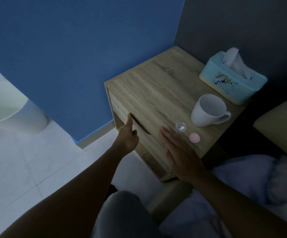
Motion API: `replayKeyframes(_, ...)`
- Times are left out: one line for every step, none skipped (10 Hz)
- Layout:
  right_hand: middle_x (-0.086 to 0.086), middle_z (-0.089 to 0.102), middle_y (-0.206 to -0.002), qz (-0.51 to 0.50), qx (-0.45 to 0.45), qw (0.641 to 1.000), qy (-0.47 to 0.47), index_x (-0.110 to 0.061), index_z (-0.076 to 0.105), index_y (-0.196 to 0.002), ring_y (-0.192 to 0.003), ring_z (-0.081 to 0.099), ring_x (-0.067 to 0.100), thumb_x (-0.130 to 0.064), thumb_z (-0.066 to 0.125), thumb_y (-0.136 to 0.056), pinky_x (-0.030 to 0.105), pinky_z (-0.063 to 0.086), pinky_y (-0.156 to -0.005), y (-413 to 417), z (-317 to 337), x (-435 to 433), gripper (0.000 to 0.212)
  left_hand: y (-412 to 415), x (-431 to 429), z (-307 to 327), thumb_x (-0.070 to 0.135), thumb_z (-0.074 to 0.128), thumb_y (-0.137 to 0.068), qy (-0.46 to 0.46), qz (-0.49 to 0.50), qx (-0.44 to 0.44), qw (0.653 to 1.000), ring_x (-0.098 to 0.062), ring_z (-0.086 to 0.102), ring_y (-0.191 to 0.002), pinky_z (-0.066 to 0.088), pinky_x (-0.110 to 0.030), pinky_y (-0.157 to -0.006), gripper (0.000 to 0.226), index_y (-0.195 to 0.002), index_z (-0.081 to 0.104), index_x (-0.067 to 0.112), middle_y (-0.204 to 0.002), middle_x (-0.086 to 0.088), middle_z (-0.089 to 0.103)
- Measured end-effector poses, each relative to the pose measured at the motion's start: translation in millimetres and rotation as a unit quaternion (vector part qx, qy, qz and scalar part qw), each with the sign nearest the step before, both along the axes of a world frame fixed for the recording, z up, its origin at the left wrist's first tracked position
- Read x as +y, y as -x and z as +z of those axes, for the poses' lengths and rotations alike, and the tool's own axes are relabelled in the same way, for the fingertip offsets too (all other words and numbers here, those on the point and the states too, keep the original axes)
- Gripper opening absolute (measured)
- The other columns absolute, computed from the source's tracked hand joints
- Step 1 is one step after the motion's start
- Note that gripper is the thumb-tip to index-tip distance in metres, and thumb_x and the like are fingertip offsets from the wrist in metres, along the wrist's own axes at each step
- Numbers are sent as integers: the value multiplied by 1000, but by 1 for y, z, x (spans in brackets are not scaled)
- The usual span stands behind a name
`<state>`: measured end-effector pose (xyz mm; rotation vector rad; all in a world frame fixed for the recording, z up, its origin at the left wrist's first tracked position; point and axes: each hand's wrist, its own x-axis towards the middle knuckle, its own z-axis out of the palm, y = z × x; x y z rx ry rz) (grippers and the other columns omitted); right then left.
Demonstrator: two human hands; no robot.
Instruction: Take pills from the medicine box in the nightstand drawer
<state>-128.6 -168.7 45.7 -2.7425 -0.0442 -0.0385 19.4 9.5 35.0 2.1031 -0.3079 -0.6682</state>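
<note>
A wooden nightstand (156, 86) stands against the blue wall. Its drawer front (142, 140) looks closed or nearly so, with a dark handle slot along its top edge. My left hand (128, 136) is at that slot, thumb up against the edge and fingers curled at the drawer front. My right hand (178, 150) lies flat, fingers apart, on the nightstand's near corner. Just beyond its fingertips stands a small clear container (180, 126) with white pills inside, and a round pink cap (194, 137) lies beside it. The medicine box is not visible.
A white mug (208, 110) and a teal tissue box (232, 79) stand on the nightstand's right side. A bed with pale bedding (245, 186) is at the right. A white rounded fixture (10, 114) stands on the tiled floor at the left.
</note>
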Motion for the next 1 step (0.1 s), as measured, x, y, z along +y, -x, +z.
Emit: replayKeyframes(-3, 10, -167, -13, 45, 999, -21, -18, 15, -158, -154, 1, 10, -11, 37, -99, 38, 13, -126, 0, 8, 6, 63, 11, 8, 32, 16, 41, -99, -25, -27, -41, 998, -36, 47, -131, 46, -41, -104, 72, -154, -3, 28, -152, -19, 37)
